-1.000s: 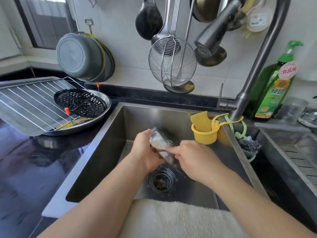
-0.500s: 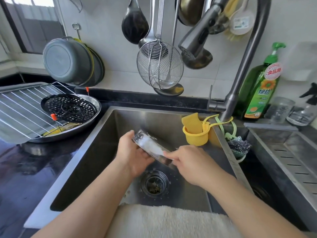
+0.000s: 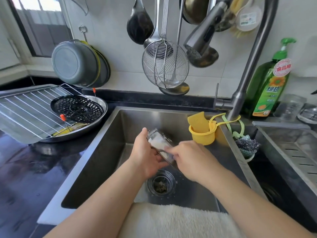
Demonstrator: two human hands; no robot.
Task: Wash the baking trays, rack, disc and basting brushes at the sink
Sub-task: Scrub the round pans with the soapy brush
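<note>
Scrubbing a small tray over the sink

Resting on the counter (image 3: 25, 177) at far left, the wire rack (image 3: 29, 110) leans on a round pan holding the perforated disc (image 3: 77, 109) and basting brushes (image 3: 66, 123). Over the sink (image 3: 103, 152), the left hand (image 3: 145, 157) grips a small metal tray (image 3: 158, 145), fingers curled beneath; the right hand (image 3: 192, 160) pinches its lower end.

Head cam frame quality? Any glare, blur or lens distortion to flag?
Head view: daylight from the window at upper left; glare patches on the wet black countertop; motion blur on the right hand and small tray; wide-angle bowing bends the faucet and soap bottle.
</note>
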